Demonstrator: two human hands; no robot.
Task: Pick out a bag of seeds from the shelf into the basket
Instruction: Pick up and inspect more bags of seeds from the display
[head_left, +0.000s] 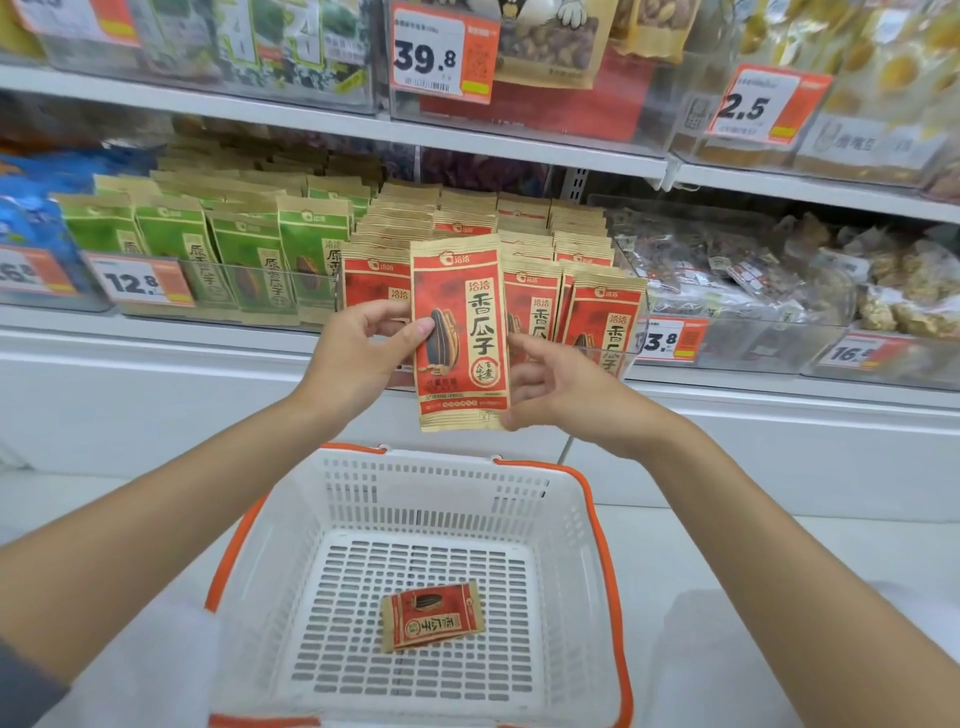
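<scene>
- Between both hands, head view: one red seed bag (457, 332) is held upright, print toward the camera, in front of the shelf (208, 338) and above the far rim of the basket (571, 519).
- Left hand (358, 348): thumb presses on the bag's front near its left edge at mid-height, fingers curl behind. A clear pinch.
- Right hand (556, 384): fingers loosely curled against the bag's right edge, thumb at the lower right corner. It touches for certain; whether it actually pinches, cannot tell.
- Behind the hands: matching red bags (602, 317) stand in rows in a clear bin. Beyond the left hand, green bags (249, 260) of the same cut.
- Below the hands: the basket is white with orange trim. One small red packet (434, 616) lies flat on its floor, nearer the person than the held bag.
- Handling, my read: a flat paper-like pouch, light, loosely filled. It stands upright from an edge hold, so it is likely stiff along the seals and softer in the belly. Surface looks matte, not slippery. Not fragile, though a hard squeeze could crush seeds.
- Where to grip: side seam or top seal, thumb in front, fingers behind, as the left hand has it. One hand should suffice.
- Stage, my read: the bag is off the shelf, not yet in the basket. What remains is lowering it toward the body and releasing it low over the floor grid.
</scene>
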